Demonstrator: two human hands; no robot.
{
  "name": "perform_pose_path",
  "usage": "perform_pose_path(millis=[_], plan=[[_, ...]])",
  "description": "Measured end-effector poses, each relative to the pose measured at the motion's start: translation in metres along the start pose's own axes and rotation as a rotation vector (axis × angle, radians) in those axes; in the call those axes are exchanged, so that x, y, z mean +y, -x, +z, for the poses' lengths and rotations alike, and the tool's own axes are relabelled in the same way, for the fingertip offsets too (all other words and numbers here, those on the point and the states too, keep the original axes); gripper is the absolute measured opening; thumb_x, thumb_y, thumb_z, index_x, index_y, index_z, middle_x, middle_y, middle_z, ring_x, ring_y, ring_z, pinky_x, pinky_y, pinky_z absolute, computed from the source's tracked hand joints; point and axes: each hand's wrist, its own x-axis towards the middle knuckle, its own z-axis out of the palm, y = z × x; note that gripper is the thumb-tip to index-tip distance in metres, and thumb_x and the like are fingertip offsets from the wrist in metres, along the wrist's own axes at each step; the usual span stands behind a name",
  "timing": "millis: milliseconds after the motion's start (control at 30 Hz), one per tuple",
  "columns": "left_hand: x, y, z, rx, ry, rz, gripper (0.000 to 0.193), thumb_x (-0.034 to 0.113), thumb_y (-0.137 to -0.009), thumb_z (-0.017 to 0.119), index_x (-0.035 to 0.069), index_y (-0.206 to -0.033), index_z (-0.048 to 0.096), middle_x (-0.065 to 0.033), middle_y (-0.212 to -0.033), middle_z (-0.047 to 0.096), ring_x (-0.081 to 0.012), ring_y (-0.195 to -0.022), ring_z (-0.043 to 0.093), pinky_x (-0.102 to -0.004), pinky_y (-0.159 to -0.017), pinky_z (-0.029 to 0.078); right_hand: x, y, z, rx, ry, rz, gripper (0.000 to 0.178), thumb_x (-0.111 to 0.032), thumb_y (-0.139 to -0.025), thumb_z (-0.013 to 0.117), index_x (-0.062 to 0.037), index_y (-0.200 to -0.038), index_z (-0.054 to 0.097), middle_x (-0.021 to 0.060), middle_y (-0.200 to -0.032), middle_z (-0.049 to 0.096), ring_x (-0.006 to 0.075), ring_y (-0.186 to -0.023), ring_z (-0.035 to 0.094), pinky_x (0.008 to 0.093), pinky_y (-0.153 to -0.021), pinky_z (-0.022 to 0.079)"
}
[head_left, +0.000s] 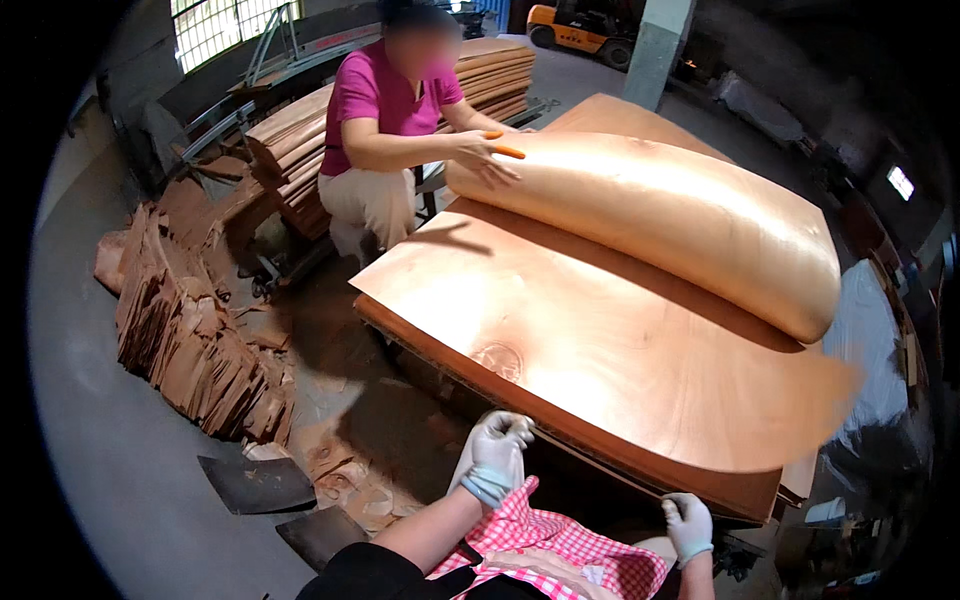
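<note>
My left hand, in a pale glove, is closed with its fingertips at the near side of a stack of wood veneer sheets. My right hand, gloved too, is curled closed by the stack's near right corner. A thin pale edge runs between the two hands; whether they grip it is unclear. Over the far part of the stack, a large veneer sheet is bent into a broad curl. A co-worker's hand with orange finger covers rests on the curl's left end.
The co-worker in a pink shirt sits at the stack's left end. Behind are more stacked sheets. Broken veneer scraps pile up on the left floor. A pillar and an orange forklift stand at the back.
</note>
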Motion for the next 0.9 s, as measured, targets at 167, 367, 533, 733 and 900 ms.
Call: perform_pose_path(millis=[167,367,533,733,900], plan=[[0.044,-0.07,-0.045,0.23,-0.264,0.266,0.017,-0.014,-0.083,0.054,0.002,-0.085,0.059,-0.0083,-0.08,0.065,-0.0086,-0.061,0.054,-0.0191,-0.054,0.043,0.058,-0.01,-0.017,-0.025,-0.063,0.153,0.015,-0.013,-0.087,0.063,-0.0006,-0.094,0.068,0.0164,-0.088,0.067,0.0268,-0.084,0.066,0.0348,-0.078,0.051],[0.087,-0.148,-0.109,0.466,-0.584,0.445,0.007,0.001,-0.086,0.067,0.004,-0.083,0.061,0.0011,-0.076,0.061,-0.0068,-0.067,0.053,-0.0229,-0.063,0.046,0.127,-0.023,-0.023,0.071,0.056,0.263,0.018,-0.015,-0.086,0.064,0.0017,-0.09,0.068,0.0172,-0.086,0.067,0.025,-0.083,0.065,0.0344,-0.078,0.05],[0.109,-0.209,-0.174,0.629,-1.016,0.644,0.013,0.014,-0.076,0.076,0.005,-0.079,0.067,-0.0049,-0.094,0.067,-0.0172,-0.091,0.061,-0.0337,-0.09,0.043,0.094,-0.044,-0.001,-0.08,0.104,0.226,0.019,-0.015,-0.085,0.067,0.004,-0.088,0.068,0.0145,-0.074,0.067,0.0216,-0.07,0.064,0.0341,-0.068,0.05],[0.159,-0.242,-0.168,0.868,-1.595,0.517,0.016,0.034,-0.072,0.076,0.018,-0.075,0.073,-0.0047,-0.123,0.062,-0.0207,-0.122,0.048,-0.0473,-0.111,0.021,0.016,-0.063,0.018,-0.215,-0.029,0.219,0.021,-0.015,-0.086,0.065,0.0056,-0.085,0.067,0.0136,-0.071,0.066,0.0188,-0.065,0.062,0.0324,-0.063,0.049],[0.184,-0.255,-0.172,0.93,-1.674,0.39,0.017,0.037,-0.075,0.074,0.022,-0.084,0.075,0.0012,-0.129,0.059,-0.0168,-0.129,0.042,-0.0456,-0.115,0.014,-0.002,-0.08,0.036,-0.289,-0.015,0.196,0.025,-0.019,-0.086,0.063,0.0059,-0.087,0.067,0.0171,-0.072,0.066,0.0223,-0.066,0.064,0.0334,-0.064,0.049]])
